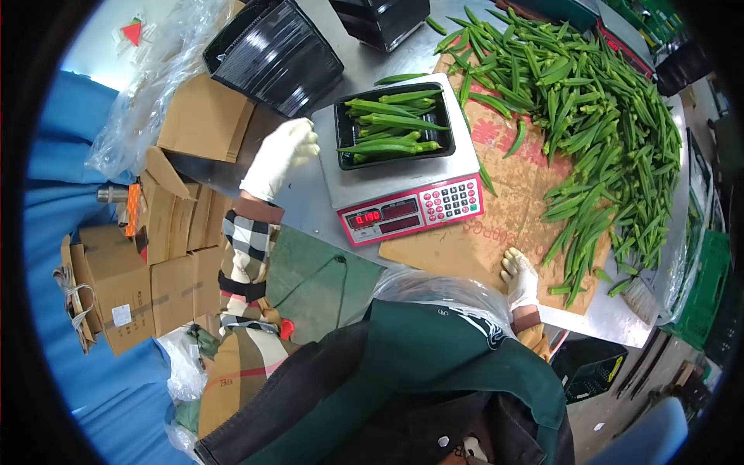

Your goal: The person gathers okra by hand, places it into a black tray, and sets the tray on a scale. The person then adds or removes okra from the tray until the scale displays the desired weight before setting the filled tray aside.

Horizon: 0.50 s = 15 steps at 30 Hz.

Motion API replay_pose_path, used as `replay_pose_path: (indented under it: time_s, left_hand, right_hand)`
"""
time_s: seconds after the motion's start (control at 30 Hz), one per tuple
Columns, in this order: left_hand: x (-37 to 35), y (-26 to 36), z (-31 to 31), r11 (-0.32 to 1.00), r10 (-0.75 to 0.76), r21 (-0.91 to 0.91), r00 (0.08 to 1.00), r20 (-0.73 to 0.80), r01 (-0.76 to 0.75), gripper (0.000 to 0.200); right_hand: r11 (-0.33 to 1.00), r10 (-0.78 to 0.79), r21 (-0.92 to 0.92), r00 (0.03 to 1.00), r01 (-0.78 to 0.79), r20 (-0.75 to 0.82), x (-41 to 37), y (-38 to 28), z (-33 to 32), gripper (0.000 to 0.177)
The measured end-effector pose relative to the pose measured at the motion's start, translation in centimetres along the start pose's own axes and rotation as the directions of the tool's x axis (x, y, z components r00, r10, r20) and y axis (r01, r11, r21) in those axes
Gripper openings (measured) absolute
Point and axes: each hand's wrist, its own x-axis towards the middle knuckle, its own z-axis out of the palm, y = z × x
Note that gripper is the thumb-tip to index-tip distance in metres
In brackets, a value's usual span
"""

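1. The black tray (443, 138) sits on the platform of the red-edged scale (403, 180), its long axis running left to right, with the right end angled slightly far.
2. Okra pods (395, 122) lie in the tray, mostly along that same axis, with bare tray floor showing beside them.
3. The gloved left hand (283, 159) is the nearer one: it hangs just left of the tray's short left side, fingertips toward it, with a narrow gap between. Its fingers are loosely bent and part open, and nothing shows in them.
4. The gloved right hand (521, 279) is well apart from the tray, to its right and nearer the body. It rests on the cardboard sheet (442, 248), fingers slightly bent and apart; no pod shows in its grasp.
5. From the right hand, the large okra heap (573, 93) spreads right and far, its near end just beside that hand.
6. The stacked black trays (283, 62) stand on the far side of the left hand.
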Motion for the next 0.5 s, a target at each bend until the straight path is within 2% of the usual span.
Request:
replay_pose_path:
  time_s: [0.13,0.23,0.37,0.4,0.47,0.5]
  left_hand:
    - [-0.9,-0.6,2.5,0.991,-0.047,0.129,0.990,0.134,0.030,0.062]
    - [-0.7,-1.4,3.3,0.993,-0.022,0.117,0.981,0.190,-0.001,0.059]
    - [-0.1,-1.6,3.7,0.988,-0.008,0.154,0.988,0.156,-0.016,0.062]
    - [0.4,-2.4,3.9,0.950,0.140,0.275,0.989,0.044,-0.147,0.057]
    - [1.5,-4.1,4.6,0.779,0.455,0.534,0.883,-0.119,-0.330,0.047]
    - [1.3,-3.6,5.0,0.758,0.511,0.530,0.851,-0.122,-0.379,0.039]
  right_hand:
    - [0.999,-0.006,-0.038,1.000,0.005,-0.011,-0.5,-0.5,0.4,0.033]
    - [0.999,-0.024,-0.028,1.000,0.024,-0.011,-0.4,0.0,0.3,0.032]
    - [0.999,-0.044,-0.019,0.999,0.043,-0.022,-0.2,0.1,0.2,0.029]
    - [0.999,-0.045,-0.015,0.999,0.045,-0.022,-0.2,0.1,0.2,0.028]
    - [0.999,-0.043,-0.025,0.998,0.042,-0.044,-0.3,-0.2,0.5,0.026]
    - [0.999,-0.041,-0.030,0.998,0.040,-0.055,-0.4,-0.2,0.7,0.025]
